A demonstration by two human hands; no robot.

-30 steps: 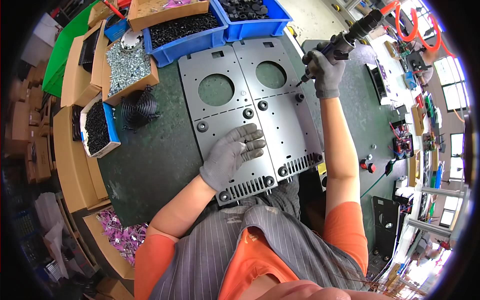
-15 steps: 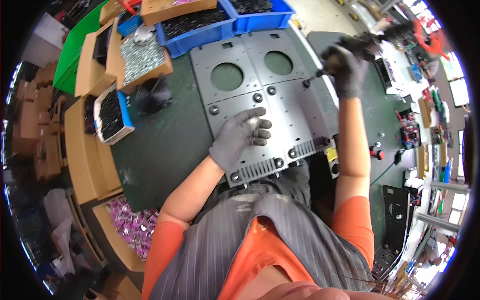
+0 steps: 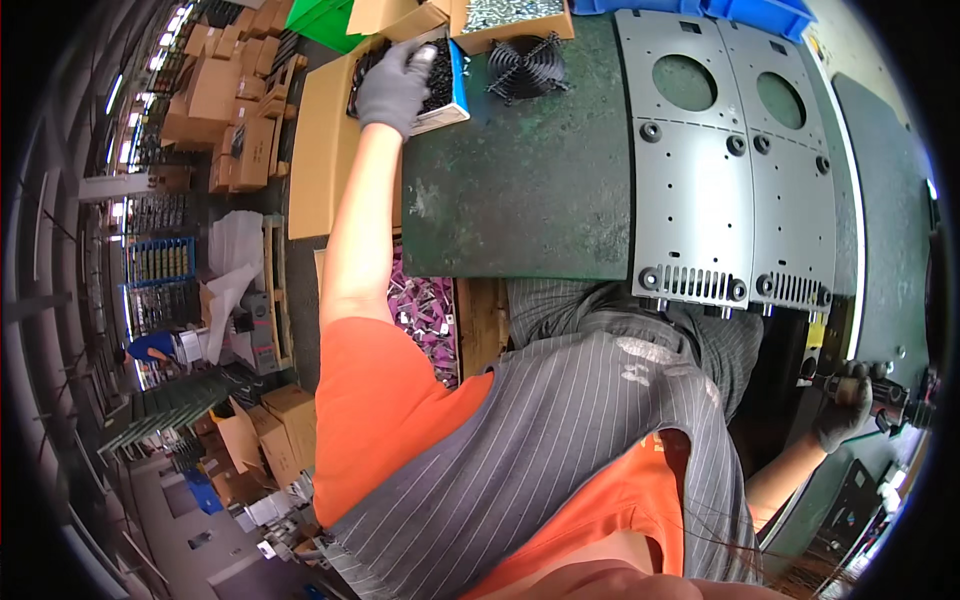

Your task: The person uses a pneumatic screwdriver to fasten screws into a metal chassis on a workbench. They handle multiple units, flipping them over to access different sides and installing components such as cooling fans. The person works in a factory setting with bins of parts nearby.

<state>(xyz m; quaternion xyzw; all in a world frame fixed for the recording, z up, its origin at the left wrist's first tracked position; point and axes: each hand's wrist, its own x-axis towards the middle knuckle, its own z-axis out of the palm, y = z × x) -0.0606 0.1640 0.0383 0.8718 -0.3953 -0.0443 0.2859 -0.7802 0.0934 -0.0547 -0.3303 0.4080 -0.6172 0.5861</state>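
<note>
My left hand (image 3: 392, 92), in a grey glove, reaches into a small blue-and-white box (image 3: 446, 116) of small black parts (image 3: 440, 75) that look like screws. Its fingertips are drawn together; whatever is between them cannot be made out. Low at the right, my gloved right hand (image 3: 845, 412) is closed around a dark power screwdriver (image 3: 888, 398). Two grey sheet-metal panels (image 3: 695, 215) lie side by side on the green bench, each with a large round hole, slots and black round feet (image 3: 650, 279) at its corners.
A black fan grille (image 3: 527, 68) lies beside the screw box. Behind stand a carton of silvery screws (image 3: 510, 14) and blue bins (image 3: 765, 14). A carton of purple-and-silver parts (image 3: 422, 310) is below my left arm. The green bench top (image 3: 520, 190) ends near my lap.
My left hand has gone from the panels to the screw box. My right hand has drawn the screwdriver away from a panel foot, down to the right. The view has swung left.
</note>
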